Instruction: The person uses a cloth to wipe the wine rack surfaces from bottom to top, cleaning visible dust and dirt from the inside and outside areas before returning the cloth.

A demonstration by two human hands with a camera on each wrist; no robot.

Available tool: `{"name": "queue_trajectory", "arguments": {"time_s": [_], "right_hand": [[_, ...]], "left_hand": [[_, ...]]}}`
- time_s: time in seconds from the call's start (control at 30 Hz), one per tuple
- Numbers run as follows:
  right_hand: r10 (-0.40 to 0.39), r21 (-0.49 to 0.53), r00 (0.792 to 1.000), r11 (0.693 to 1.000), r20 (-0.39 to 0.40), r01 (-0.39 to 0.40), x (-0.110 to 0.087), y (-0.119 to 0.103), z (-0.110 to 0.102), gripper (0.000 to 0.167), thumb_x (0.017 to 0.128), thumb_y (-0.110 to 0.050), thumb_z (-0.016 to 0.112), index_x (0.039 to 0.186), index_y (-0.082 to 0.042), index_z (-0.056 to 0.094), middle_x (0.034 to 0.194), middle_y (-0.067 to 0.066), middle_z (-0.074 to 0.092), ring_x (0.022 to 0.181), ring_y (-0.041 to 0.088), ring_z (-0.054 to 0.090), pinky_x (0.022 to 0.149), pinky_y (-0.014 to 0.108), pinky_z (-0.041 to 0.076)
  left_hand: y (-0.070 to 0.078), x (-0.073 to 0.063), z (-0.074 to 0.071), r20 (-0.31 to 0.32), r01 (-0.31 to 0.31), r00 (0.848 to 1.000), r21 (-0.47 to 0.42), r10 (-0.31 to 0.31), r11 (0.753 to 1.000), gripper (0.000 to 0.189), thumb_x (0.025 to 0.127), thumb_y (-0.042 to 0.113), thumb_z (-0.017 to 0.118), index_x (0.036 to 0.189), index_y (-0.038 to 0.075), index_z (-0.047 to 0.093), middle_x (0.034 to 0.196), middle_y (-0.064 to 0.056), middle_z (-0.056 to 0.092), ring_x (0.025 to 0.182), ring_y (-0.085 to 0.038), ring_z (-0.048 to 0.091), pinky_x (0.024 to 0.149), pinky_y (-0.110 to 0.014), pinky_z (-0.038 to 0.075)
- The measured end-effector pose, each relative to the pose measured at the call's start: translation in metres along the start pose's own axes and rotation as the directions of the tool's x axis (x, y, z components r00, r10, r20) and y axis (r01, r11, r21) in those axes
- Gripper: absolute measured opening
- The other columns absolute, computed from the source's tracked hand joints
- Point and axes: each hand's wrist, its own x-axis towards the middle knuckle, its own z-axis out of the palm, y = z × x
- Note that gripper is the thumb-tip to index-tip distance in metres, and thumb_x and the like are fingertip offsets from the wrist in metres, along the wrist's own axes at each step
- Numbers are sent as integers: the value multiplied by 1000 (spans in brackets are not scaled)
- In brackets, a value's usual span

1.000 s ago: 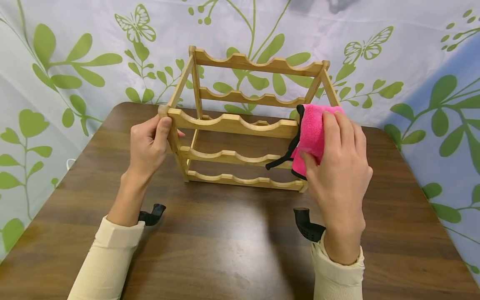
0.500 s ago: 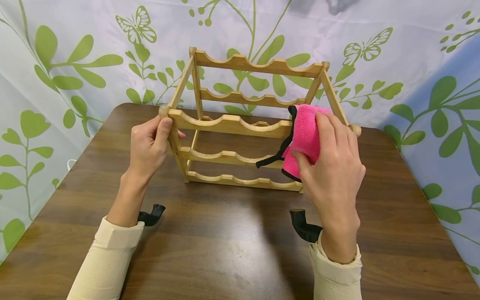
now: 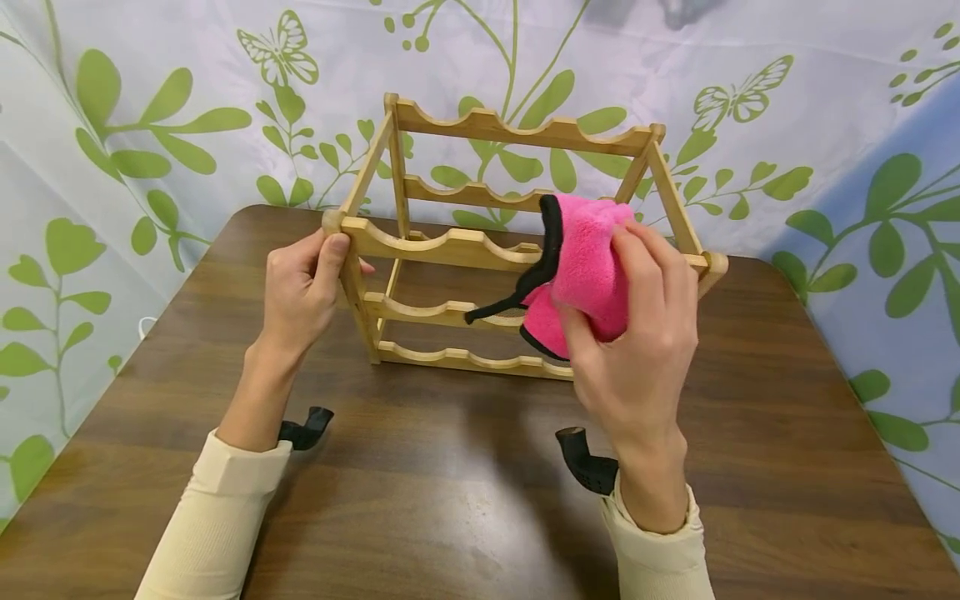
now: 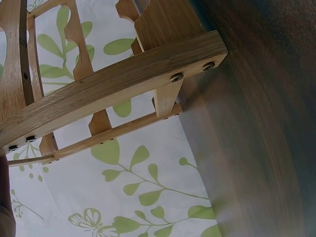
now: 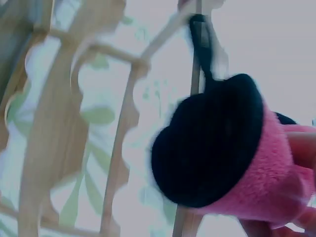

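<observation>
A light wooden wine rack [image 3: 465,247] with scalloped rails stands on the brown table. At its front left upper corner my left hand [image 3: 296,287] grips the post, thumb over the end of the top rail. My right hand [image 3: 641,342] holds a folded pink cloth [image 3: 592,258] with black edging and a dangling black loop, against the right part of the front top rail. The cloth hides part of that rail and the ones below. In the right wrist view the pink cloth [image 5: 261,182] is blurred, with fingers at the right edge.
The brown table [image 3: 420,483] extends in front of and around the rack. Behind it hangs a white curtain [image 3: 180,50] printed with green leaves and butterflies. A black curved piece shows at each wrist, the right one [image 3: 585,467] larger in view.
My right hand has moved left along the front top rail with the pink cloth, uncovering the rack's right front corner. My left hand keeps its grip on the left corner.
</observation>
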Motion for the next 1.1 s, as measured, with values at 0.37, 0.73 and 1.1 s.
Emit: {"name": "queue_trajectory", "arguments": {"time_s": [0.37, 0.73, 1.1], "right_hand": [[-370, 80, 926, 923, -74, 375, -23, -33, 52, 37, 79, 5, 67, 115, 2, 61, 120, 27, 60, 109, 46, 56, 95, 48, 48], [-458, -127, 874, 869, 165, 479, -22, -39, 96, 35, 93, -19, 67, 126, -8, 65, 135, 19, 56, 128, 36, 49, 94, 37, 49], [-425, -229, 870, 847, 251, 480, -25, -40, 113, 38, 93, -19, 62, 130, -10, 62, 140, 18, 53, 132, 35, 45, 88, 38, 54]], "left_hand": [[1, 2, 6, 6, -8, 1000, -5, 8, 1000, 44, 103, 27, 55, 75, -5, 67, 66, -11, 69, 52, -8, 59, 43, -18, 33], [-3, -1, 2, -64, 1, 998, 113, 6, 994, 33, 99, 9, 53, 69, -4, 59, 54, -3, 41, 50, -6, 33, 48, -20, 23], [-5, -2, 0, -64, -5, 998, 121, 13, 993, 31, 96, 5, 53, 66, -2, 56, 54, -3, 39, 50, -6, 33, 48, -20, 22]]}}
